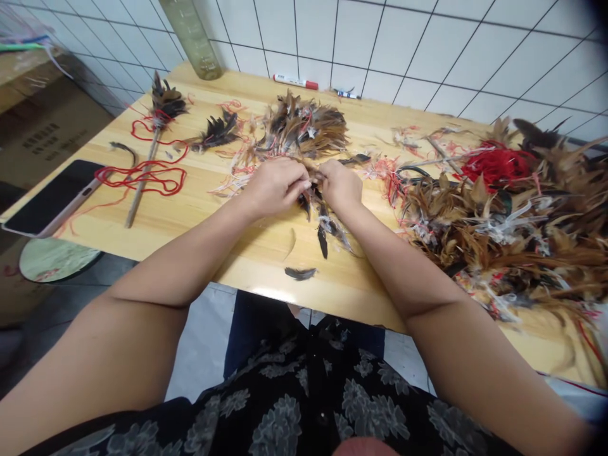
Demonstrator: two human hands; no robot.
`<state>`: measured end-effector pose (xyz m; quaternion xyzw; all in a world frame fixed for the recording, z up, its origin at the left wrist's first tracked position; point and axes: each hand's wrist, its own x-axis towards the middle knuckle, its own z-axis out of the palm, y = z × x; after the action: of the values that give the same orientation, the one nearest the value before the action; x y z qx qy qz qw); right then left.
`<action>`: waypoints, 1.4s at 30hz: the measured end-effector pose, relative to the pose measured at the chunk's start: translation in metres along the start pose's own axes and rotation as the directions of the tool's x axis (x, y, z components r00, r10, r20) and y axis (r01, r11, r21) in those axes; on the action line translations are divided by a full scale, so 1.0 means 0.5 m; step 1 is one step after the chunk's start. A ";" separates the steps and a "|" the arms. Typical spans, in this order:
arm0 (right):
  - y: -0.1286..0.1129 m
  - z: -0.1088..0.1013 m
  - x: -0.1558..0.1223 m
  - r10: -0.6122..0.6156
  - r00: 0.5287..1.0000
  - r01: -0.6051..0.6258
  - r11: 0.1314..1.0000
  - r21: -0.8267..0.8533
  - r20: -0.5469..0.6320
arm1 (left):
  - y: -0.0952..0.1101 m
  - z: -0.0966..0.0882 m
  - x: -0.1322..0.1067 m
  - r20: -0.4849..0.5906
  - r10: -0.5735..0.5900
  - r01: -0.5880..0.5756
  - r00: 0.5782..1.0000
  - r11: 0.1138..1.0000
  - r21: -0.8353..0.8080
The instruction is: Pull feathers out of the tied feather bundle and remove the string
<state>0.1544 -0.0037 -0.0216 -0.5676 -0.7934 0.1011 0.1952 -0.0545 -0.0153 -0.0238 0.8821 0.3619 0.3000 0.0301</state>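
Both hands meet over the middle of the wooden table point(266, 266). My left hand point(278, 183) has its fingers closed on a small bunch of brown feathers point(311, 170). Pinching the other side of that bunch is my right hand point(339, 183), its fingers curled in. Dark and grey feather tips point(325, 231) hang or lie just below the hands; whether they belong to the held bunch I cannot tell. Right behind the hands sits a pile of brown feathers point(308, 123). One loose black feather point(300, 273) lies near the front edge.
At left, a stick with feathers on its end point(147, 164) lies beside red cord point(161, 180) and a phone point(52, 196). A large feather heap point(498, 234) with red string point(496, 166) covers the right. A bottle point(194, 38) and a red marker point(294, 82) stand along the tiled wall.
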 end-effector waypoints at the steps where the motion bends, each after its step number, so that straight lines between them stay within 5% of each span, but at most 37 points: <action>1: -0.011 -0.011 -0.007 -0.028 0.999 0.030 0.997 -0.066 0.023 | 0.002 0.003 0.000 -0.004 0.032 -0.032 0.999 0.999 0.029; 8: -0.053 -0.039 -0.025 -0.221 0.968 0.242 0.950 -0.198 0.123 | -0.017 -0.006 0.018 -0.241 0.230 -0.201 0.943 0.970 0.138; 12: -0.047 -0.030 -0.022 -0.368 0.913 0.388 0.917 -0.091 0.178 | -0.068 -0.024 0.014 -0.231 0.004 -0.035 0.973 0.991 -0.129; 15: -0.042 -0.018 -0.013 -0.440 0.892 0.427 0.895 0.127 0.105 | -0.100 -0.016 0.007 -0.146 -0.180 0.116 0.973 0.924 -0.365; 18: -0.035 -0.004 -0.001 -0.343 0.939 0.320 0.829 0.458 -0.035 | -0.102 0.005 0.006 -0.169 -0.233 0.117 0.958 0.851 -0.512; 23: -0.012 0.023 0.024 -0.030 0.999 0.042 0.696 0.716 -0.029 | -0.037 0.017 0.011 -0.140 -0.272 0.200 0.952 0.901 -0.385; 26: -0.004 0.031 0.031 0.033 0.998 0.005 0.796 0.606 -0.052 | 0.002 0.013 0.011 -0.126 -0.183 0.138 0.975 0.944 -0.301; 30: -0.014 0.008 0.010 -0.025 0.996 0.037 0.988 0.152 -0.081 | 0.019 0.026 0.011 -0.171 -0.058 0.040 0.984 0.994 -0.105; 34: -0.040 -0.036 -0.020 -0.115 0.993 0.117 0.982 -0.150 0.024 | 0.006 0.044 0.017 -0.328 0.181 -0.135 0.927 0.978 0.158; 38: -0.051 -0.051 -0.025 -0.171 0.980 0.189 0.963 -0.192 0.106 | -0.017 0.019 0.024 -0.238 0.135 -0.123 0.962 0.990 0.065; 42: -0.044 -0.039 -0.015 -0.326 0.917 0.330 0.944 0.020 0.232 | -0.053 -0.028 0.018 -0.081 0.116 -0.121 0.990 0.991 -0.051</action>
<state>0.1456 -0.0195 0.0029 -0.4128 -0.8955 0.1247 0.1097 -0.0740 0.0078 -0.0149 0.8885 0.3013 0.3455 0.0226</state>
